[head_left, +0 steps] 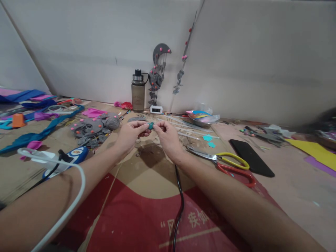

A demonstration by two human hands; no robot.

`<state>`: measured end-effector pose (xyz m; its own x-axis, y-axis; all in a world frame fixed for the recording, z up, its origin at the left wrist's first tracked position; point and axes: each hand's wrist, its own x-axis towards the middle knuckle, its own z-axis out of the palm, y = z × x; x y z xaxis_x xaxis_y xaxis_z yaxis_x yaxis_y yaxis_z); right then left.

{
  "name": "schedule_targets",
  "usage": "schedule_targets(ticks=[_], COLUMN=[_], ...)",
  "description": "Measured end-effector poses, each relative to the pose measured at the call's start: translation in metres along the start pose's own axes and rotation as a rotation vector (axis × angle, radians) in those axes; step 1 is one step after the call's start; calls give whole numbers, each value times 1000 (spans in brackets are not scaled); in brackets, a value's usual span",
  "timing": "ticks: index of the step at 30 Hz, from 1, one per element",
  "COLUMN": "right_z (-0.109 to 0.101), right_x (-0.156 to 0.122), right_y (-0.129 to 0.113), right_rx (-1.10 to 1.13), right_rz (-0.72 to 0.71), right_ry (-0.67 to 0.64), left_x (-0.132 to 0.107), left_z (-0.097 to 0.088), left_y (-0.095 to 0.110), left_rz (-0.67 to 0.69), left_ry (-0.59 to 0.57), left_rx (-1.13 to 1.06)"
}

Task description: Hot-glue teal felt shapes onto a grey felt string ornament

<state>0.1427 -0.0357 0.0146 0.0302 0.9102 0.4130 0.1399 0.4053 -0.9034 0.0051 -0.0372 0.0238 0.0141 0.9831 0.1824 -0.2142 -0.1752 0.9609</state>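
Between the fingertips of both hands is a small dark teal piece [151,125], probably felt; its exact shape is partly covered. My left hand [133,132] pinches it from the left, and my right hand [167,135] pinches it from the right, above the cardboard. To the right of my right hand lie large scissors [216,159] with one yellow and one red handle, blades apart. Two turquoise flower-shaped cutouts [208,137] rest beyond them. Grey felt pieces [90,129] with pink and orange balls are heaped left of my left hand.
A bottle [138,94] and a small digital clock [156,110] stand by the wall. A black phone [250,157] lies right of the scissors. A black cable [179,206] runs under my right wrist, and a white cable [81,189] crosses my left forearm. Grey garlands [160,52] hang behind.
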Motion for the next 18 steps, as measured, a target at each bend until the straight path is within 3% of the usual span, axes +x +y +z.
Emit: schedule_targets(ticks=[18], right_z=[-1], right_x=[-2], right_y=[0], right_rx=[-146], right_rz=[-53], right_ry=[47], left_x=[-1], left_z=[1], left_y=[-1], left_rz=[37], left_ry=[-84], left_rx=[28])
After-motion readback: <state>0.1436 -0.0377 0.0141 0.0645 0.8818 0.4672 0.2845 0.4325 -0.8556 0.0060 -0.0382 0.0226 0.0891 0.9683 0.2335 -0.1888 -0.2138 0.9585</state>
